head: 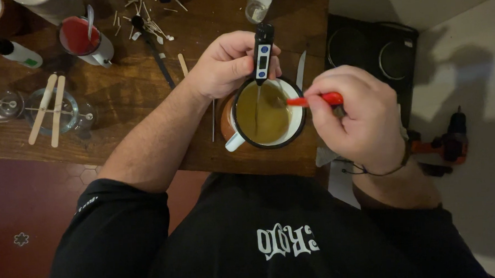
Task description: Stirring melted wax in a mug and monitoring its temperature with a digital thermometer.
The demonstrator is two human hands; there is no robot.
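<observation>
A white enamel mug (233, 140) with a dark rim stands near the front edge of the wooden table (139, 88), filled with yellowish liquid (272, 121). My left hand (225, 65) holds a black digital probe thermometer (263, 55) upright, its metal probe dipped into the liquid. My right hand (358, 120) grips a red-handled spoon (315, 100) whose end reaches into the mug from the right.
A glass jar (54, 111) with two wooden sticks across it sits at the left, another glass beside it. A cup of red liquid with a spoon (84, 37), scattered wick bits, a clear bottle (257, 5), a black double hotplate (372, 56) and a power drill (448, 141) lie around.
</observation>
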